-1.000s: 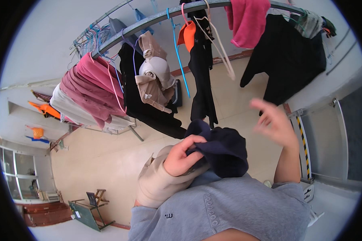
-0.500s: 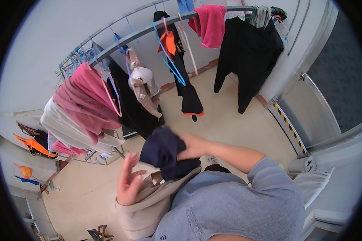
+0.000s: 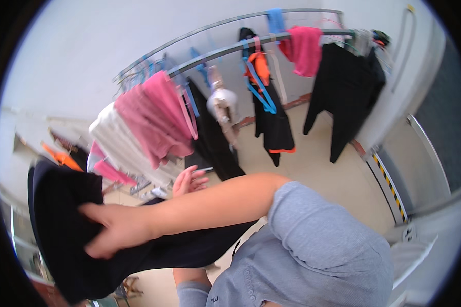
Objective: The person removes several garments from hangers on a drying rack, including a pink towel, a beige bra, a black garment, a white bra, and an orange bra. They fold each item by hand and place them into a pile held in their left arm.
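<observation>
My right arm reaches across to the left, with my right hand (image 3: 112,230) gripping a black garment (image 3: 66,235). The cloth is spread at the far left and runs back beneath my forearm toward my body; whether it is trousers or a top I cannot tell. Just beyond that forearm shows my left hand (image 3: 188,180), palm up with loosely bent, parted fingers. A thin pale streak lies by its fingertips, too blurred to name. Most of the left forearm is hidden behind the garment and the right arm.
A curved metal clothes rail (image 3: 230,48) crosses ahead. From it hang pink cloth (image 3: 156,117), a white garment (image 3: 115,138), black trousers (image 3: 338,92), a bright pink towel (image 3: 306,48) and several hangers. A metal door (image 3: 420,169) stands at the right, beside a striped yellow-black strip (image 3: 389,187).
My right hand has swung far left with the dark garment, which has gone from bunched to spread out. The beige cloth over my left arm is out of sight. The view has shifted left.
</observation>
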`<state>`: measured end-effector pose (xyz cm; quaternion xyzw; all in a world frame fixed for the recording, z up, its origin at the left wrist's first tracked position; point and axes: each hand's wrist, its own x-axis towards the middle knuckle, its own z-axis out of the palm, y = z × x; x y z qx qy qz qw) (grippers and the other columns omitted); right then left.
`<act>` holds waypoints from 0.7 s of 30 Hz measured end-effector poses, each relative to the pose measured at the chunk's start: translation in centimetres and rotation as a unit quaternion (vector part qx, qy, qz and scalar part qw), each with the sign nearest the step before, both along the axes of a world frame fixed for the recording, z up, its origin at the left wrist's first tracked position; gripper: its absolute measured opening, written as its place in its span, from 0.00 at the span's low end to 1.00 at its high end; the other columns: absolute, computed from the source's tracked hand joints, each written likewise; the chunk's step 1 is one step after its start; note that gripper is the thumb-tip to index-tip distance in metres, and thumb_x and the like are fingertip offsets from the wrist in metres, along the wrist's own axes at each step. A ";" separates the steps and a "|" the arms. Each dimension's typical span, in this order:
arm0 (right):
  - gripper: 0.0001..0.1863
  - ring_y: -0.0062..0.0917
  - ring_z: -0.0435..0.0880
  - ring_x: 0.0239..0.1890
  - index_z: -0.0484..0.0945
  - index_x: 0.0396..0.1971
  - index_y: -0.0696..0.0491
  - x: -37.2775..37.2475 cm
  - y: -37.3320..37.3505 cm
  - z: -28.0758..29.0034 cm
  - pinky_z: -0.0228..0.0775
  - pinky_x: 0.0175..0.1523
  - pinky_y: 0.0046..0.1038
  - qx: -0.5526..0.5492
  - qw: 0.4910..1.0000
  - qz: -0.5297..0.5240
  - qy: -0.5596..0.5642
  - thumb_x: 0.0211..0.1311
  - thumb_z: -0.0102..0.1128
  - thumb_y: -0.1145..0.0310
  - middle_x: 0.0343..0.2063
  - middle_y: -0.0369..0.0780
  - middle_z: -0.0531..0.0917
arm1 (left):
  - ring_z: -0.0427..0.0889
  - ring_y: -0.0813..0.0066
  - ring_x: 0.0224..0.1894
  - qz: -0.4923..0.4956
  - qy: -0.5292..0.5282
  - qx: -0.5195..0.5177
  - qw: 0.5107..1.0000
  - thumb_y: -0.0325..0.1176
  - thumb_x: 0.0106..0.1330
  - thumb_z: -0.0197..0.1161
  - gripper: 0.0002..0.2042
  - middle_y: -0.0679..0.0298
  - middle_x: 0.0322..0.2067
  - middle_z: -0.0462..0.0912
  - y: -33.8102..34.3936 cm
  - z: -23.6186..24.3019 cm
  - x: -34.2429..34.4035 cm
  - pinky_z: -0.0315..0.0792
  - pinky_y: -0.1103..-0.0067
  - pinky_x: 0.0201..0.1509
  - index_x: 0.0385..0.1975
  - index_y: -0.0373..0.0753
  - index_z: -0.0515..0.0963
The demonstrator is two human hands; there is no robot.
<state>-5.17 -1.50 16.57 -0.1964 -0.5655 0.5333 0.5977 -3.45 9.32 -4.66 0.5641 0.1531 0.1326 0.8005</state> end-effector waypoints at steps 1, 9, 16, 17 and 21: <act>0.46 0.32 0.83 0.45 0.55 0.66 0.66 -0.4 -0.1 -1.1 0.76 0.52 0.31 0.048 0.990 -0.041 -0.124 0.53 0.70 0.61 0.55 0.53 0.73 | 0.85 0.73 0.34 -0.063 -0.017 -0.008 0.998 0.42 0.76 0.51 0.19 0.57 0.43 0.84 0.0 1.8 -1.3 0.79 0.80 0.31 0.58 0.35 0.70; 0.12 0.38 0.85 0.36 0.82 0.37 0.56 11.4 0.6 -12.6 0.76 0.43 0.36 0.083 0.853 -0.363 -0.365 0.58 0.61 0.65 0.33 0.45 0.84 | 0.62 0.83 0.08 -0.248 -0.028 -0.014 0.968 0.45 0.78 0.44 0.23 0.64 0.13 0.74 -2.4 4.1 -8.7 0.60 0.86 0.16 0.51 0.28 0.75; 0.19 0.36 0.81 0.41 0.75 0.48 0.55 26.3 5.9 -15.1 0.74 0.46 0.34 0.036 0.627 -0.670 -0.395 0.55 0.63 0.68 0.41 0.46 0.78 | 0.67 0.81 0.16 -0.222 -0.226 -0.069 0.946 0.37 0.78 0.44 0.19 0.59 0.19 0.76 -5.7 5.1 -7.9 0.62 0.84 0.22 0.51 0.25 0.73; 0.25 0.40 0.79 0.48 0.72 0.54 0.55 27.7 6.9 -15.5 0.73 0.53 0.38 -0.006 0.588 -0.697 -0.410 0.55 0.64 0.65 0.47 0.48 0.77 | 0.68 0.81 0.16 -0.206 -0.232 -0.072 0.948 0.37 0.78 0.44 0.19 0.60 0.20 0.76 -5.9 4.9 -7.5 0.62 0.83 0.23 0.51 0.25 0.73; 0.37 0.50 0.73 0.58 0.65 0.62 0.57 31.9 10.3 -16.9 0.67 0.62 0.40 -0.201 0.591 -0.679 -0.387 0.52 0.65 0.60 0.55 0.54 0.73 | 0.69 0.79 0.20 -0.180 -0.246 -0.095 0.948 0.34 0.79 0.42 0.16 0.61 0.22 0.74 -6.7 4.8 -5.0 0.64 0.82 0.27 0.49 0.29 0.73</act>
